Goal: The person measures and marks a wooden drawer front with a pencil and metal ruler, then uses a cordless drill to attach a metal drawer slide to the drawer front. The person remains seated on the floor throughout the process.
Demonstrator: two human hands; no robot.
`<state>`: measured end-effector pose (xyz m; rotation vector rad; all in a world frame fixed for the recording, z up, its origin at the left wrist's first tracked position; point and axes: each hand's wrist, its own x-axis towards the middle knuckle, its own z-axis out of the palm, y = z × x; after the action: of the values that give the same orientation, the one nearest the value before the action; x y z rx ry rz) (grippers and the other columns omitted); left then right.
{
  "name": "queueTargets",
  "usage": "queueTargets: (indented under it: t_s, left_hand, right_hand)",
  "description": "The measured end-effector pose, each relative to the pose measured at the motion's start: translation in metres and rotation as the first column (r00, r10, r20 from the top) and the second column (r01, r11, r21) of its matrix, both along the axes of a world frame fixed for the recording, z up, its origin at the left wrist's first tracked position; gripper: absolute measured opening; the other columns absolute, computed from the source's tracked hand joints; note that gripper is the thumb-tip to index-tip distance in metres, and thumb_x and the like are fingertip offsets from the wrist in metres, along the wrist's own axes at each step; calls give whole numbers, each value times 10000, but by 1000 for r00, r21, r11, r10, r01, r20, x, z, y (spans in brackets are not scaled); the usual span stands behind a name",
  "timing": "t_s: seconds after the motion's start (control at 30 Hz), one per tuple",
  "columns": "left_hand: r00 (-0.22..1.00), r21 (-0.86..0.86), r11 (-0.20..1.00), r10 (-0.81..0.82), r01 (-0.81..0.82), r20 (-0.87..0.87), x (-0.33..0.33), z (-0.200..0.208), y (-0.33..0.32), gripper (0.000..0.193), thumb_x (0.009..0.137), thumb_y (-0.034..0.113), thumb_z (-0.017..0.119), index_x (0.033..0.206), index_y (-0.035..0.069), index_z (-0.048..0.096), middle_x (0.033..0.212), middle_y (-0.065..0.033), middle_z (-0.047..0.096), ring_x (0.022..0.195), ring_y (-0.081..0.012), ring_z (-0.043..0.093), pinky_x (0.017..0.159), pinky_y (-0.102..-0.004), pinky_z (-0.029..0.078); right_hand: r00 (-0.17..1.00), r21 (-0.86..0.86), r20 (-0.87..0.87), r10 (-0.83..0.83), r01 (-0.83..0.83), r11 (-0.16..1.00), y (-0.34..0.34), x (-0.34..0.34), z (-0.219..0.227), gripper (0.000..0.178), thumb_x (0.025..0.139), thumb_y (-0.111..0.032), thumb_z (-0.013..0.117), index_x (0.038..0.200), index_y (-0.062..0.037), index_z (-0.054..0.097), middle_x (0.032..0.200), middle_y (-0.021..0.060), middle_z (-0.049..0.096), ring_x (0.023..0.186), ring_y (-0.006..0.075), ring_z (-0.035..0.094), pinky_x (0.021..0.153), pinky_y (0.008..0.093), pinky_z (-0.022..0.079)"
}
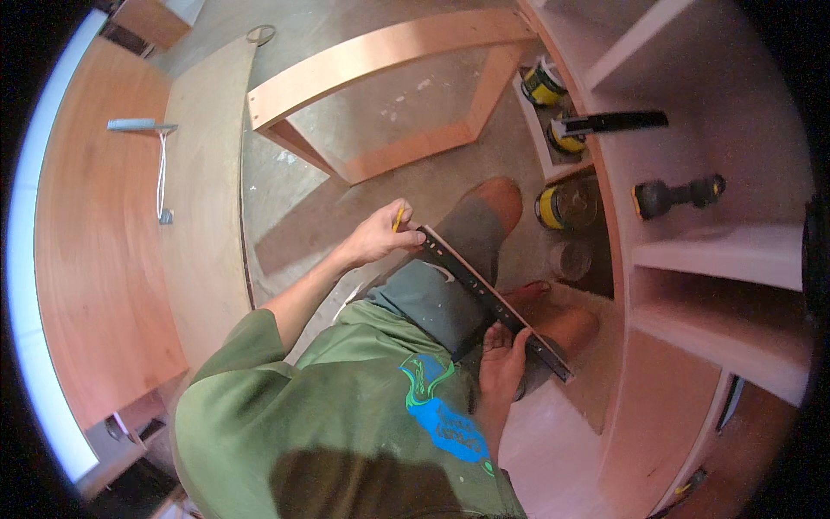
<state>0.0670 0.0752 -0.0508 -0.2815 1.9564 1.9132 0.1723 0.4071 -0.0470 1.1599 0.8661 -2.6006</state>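
Note:
A black drawer slide [471, 281] with slots along it slants across my lap, a pale wooden edge running along its far side. My left hand [385, 235] pinches the slide's upper end between thumb and fingers. A short yellow pencil [399, 219] sticks up from the same hand. Lower down, my right hand [503, 355] supports the slide near its other end, thumb against it and fingers partly hidden beneath. Another black slide [618, 121] juts out at the cabinet's side, and a black-and-yellow power tool [679, 197] lies in the cabinet.
To the right stands a pinkish wooden cabinet [718, 255] with shelves. Yellow-and-black cans [543, 84] sit beside it. A wooden frame [380, 48] stands ahead on the concrete floor. Boards [104, 233] lie at left, bearing a grey bar-shaped object [134, 125] with a white cord.

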Motion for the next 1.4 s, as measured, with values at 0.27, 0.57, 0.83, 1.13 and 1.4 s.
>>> queueTargets:
  t_s: [0.27,0.57,0.83,1.13,1.4]
  left_hand:
    - [897,215,922,370,-323,-241,35,-5,-43,368,941,0,700,942,109,348,1164,-159,671,1204,-195,605,949,-303,474]
    - [404,378,586,791,-717,-460,7,-3,-112,373,946,-69,663,960,108,334,1217,-209,664,1212,-197,612,1009,-297,461]
    - [-11,596,64,992,-800,-122,-30,-14,-112,427,916,-15,758,963,119,356,944,-95,649,890,-167,691,802,-338,637]
    - [-90,688,-102,995,-719,53,-48,-19,-119,428,926,1,754,946,167,360,936,-19,545,874,-159,657,792,-360,618]
    - [-150,707,-159,986,-689,76,-53,-15,-125,410,928,-52,714,943,169,370,968,-77,647,928,-187,687,848,-361,628]
  right_hand:
    - [928,141,-311,205,-168,976,-32,-69,4,483,1018,-350,657,1358,-27,544,1269,159,651,1101,223,629,969,399,549]
    - [775,4,-414,477,-523,852,-162,-227,15,451,1012,-409,653,1315,-81,593,1309,109,648,1228,267,590,1022,485,538]
    - [613,36,-562,555,-653,757,-227,-303,-3,373,1041,-369,618,1242,-55,623,1292,134,659,1172,292,626,997,516,561]
    - [573,56,-559,599,-695,717,-256,-337,-9,393,1047,-340,609,1292,-33,604,1340,135,637,1219,291,582,1029,483,520]
    - [489,95,-602,632,-742,664,-273,-350,-10,411,1036,-374,617,1333,-91,581,1341,121,616,1160,240,588,968,407,537]
